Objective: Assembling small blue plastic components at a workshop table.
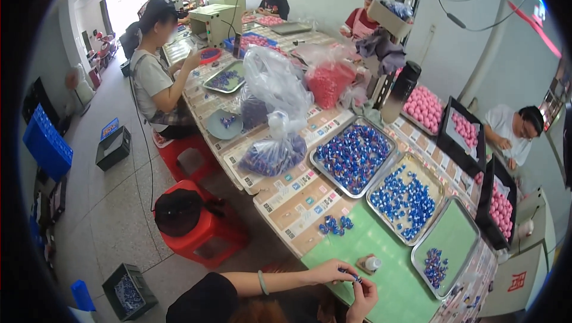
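Observation:
My left hand (pixel 329 272), a pale bracelet on its wrist, is closed with fingertips pinching a small blue-and-purple piece (pixel 350 274) over the front edge of the green mat (pixel 381 233). My right hand (pixel 363 300) meets it from the right, its thumb and fingers closed at the same piece. The piece's exact kind is too small to make out. Just beyond my hands stands a small bottle (pixel 370 264) with a pale cap. A little pile of similar blue-purple pieces (pixel 336 225) lies at the mat's far left edge.
Metal trays hold blue-purple pieces: a full one (pixel 313 157), a blue-and-white one (pixel 370 199), and a sparsely filled one (pixel 415 261). Farther off are plastic bags (pixel 275 155), a dark bottle (pixel 400 92), and black crates (pixel 485 207) of pink pieces. Red stools (pixel 205 242) stand left; several people sit around.

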The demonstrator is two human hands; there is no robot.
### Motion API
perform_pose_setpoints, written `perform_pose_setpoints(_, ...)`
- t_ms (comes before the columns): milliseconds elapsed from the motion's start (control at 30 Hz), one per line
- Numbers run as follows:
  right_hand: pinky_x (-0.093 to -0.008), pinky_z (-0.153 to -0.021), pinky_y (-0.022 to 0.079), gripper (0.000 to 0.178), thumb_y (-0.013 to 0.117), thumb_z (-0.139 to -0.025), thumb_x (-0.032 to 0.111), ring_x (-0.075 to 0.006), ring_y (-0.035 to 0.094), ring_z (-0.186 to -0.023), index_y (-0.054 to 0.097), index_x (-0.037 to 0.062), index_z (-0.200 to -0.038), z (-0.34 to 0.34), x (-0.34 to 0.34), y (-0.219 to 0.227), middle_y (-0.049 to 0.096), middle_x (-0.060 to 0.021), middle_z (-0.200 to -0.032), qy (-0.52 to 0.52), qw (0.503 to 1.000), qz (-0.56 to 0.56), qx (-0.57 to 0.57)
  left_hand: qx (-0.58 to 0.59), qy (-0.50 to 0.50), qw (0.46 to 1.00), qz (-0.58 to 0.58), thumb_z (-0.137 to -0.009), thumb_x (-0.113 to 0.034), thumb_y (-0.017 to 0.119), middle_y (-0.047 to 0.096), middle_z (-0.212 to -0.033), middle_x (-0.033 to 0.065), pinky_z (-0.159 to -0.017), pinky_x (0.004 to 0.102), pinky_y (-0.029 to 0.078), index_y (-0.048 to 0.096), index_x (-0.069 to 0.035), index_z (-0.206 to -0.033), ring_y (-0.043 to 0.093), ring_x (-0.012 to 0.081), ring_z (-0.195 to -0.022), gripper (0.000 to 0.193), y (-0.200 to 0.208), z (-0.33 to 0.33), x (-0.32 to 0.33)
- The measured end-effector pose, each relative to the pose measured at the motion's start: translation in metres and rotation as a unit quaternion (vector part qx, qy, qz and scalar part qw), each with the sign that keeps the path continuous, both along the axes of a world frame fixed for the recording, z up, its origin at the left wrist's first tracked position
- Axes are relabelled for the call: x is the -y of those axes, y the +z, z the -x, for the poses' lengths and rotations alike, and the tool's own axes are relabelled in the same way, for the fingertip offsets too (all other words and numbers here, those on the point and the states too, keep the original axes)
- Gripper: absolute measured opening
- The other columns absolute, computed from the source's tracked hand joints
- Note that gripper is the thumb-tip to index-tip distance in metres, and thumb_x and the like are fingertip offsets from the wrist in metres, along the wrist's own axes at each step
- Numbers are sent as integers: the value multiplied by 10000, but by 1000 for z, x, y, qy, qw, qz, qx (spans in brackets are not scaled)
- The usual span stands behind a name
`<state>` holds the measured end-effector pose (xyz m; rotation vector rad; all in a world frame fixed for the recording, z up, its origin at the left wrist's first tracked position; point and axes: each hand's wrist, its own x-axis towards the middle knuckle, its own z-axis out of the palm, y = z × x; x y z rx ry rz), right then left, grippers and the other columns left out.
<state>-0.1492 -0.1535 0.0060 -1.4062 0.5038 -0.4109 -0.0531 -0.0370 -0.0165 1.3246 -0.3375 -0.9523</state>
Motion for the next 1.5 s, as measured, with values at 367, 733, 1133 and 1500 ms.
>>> perform_pose_setpoints(367,-262,-761,435,164,568,-824,46,-146,537,-835,567,-29,-970,2,-15,21,583,-81,-910,29,998,-22,-49,-12,-7,1000,13,-793,-221,626,557,-718,-21,-415,171,323,622,-36,-950,419,32,-473,242,-8,-2,-8)
perform_pose_setpoints(733,-266,-754,432,181,560,-825,63,-146,526,-827,553,-42,-972,9,-8,7,569,-84,-906,43,996,34,-72,9,-4,999,31,-793,-217,625,512,-654,-22,-390,177,308,612,-45,-934,398,30,-441,223,-18,6,-2)
perform_pose_setpoints(1133,-267,-743,436,175,538,-842,77,-153,524,-821,552,-34,-975,4,-12,13,563,-82,-897,45,996,33,-70,12,0,999,31,-792,-198,624,499,-639,-22,-392,180,318,605,-47,-933,409,37,-448,208,-16,-1,-6)
perform_pose_setpoints(1500,-271,-762,440,184,540,-842,86,-163,528,-845,547,-40,-976,5,-13,15,564,-98,-928,39,996,13,-75,49,-11,998,27,-792,-212,611,515,-627,-22,-388,198,329,618,-50,-975,420,48,-443,245,-19,6,-2)
